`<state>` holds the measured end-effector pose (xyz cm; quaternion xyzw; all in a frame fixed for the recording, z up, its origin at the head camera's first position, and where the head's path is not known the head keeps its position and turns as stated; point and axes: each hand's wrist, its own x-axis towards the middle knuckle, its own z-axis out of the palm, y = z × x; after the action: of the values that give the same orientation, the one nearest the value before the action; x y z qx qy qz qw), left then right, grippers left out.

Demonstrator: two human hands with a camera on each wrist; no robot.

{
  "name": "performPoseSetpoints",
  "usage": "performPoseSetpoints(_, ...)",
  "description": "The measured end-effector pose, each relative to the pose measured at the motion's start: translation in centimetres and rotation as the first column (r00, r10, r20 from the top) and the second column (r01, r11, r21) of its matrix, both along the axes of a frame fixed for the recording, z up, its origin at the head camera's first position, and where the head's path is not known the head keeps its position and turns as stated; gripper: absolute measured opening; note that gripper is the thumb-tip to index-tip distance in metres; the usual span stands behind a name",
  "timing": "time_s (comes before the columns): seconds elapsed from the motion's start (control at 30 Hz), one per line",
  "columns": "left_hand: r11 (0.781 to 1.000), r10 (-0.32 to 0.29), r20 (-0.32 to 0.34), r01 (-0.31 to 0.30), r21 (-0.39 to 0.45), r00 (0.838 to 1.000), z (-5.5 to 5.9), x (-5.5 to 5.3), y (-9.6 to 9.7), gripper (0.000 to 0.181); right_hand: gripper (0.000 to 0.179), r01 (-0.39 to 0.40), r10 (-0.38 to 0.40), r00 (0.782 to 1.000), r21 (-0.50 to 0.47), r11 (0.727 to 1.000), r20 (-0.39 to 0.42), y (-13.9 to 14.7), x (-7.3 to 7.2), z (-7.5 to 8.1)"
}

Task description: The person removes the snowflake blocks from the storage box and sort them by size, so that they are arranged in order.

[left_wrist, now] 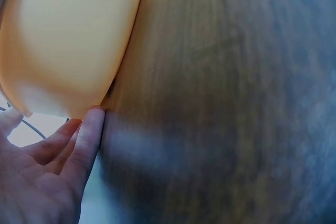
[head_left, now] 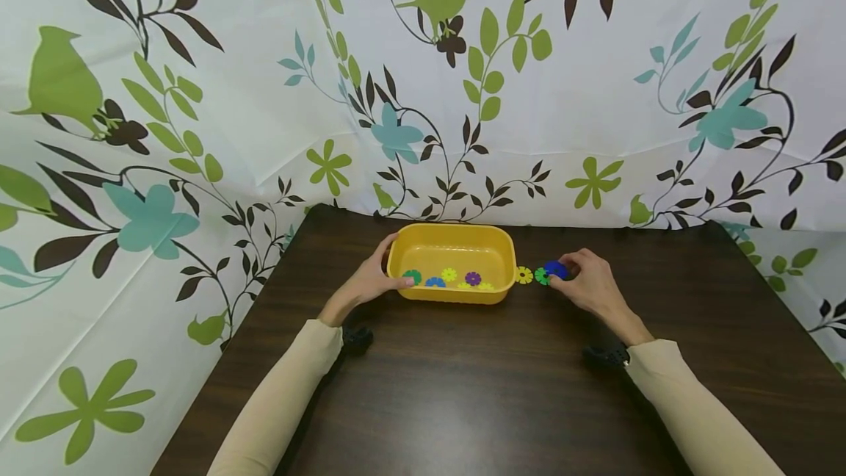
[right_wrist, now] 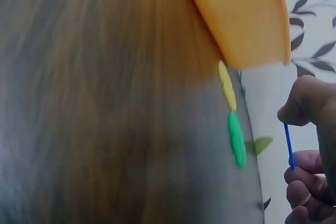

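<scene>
A yellow plastic tub [head_left: 456, 292] sits near the back of the table, with several small flower-shaped plastic discs inside, among them a purple disc [head_left: 472, 279]. My left hand [head_left: 366, 281] grips the tub's left end. The left wrist view shows those fingers against the tub's outer wall [left_wrist: 58, 51]. Between thumb and finger, my right hand [head_left: 591, 285] pinches a blue disc [head_left: 556, 269], seen edge-on [right_wrist: 289, 145] in the right wrist view. Right of the tub, a yellow disc [head_left: 524, 275] and a green disc [head_left: 541, 276] lie in a row, the green one nearest that hand.
The dark wooden table [head_left: 423, 395] extends in front of the tub and to both sides. A patterned cloth [head_left: 562, 153] with leaves, birds and flowers hangs right behind its back edge. Dark straps [head_left: 358, 340] are on both wrists.
</scene>
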<state>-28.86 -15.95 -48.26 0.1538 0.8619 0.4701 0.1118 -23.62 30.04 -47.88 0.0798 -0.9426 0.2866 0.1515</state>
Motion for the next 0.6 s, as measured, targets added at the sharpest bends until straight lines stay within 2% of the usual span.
performPoseSetpoints(0.3,1.000,-0.005,-0.001,0.005,0.003,1.000,-0.1,-0.1,-0.1,0.112,0.043,0.026,-0.031,0.995,0.047,0.999,0.097,2.0,-0.3,-0.8)
performPoseSetpoints(0.6,1.000,-0.014,-0.008,0.014,0.003,1.000,0.1,0.0,0.0,0.112,0.045,0.021,-0.028,0.990,0.052,0.998,0.138,2.7,-0.3,-1.3)
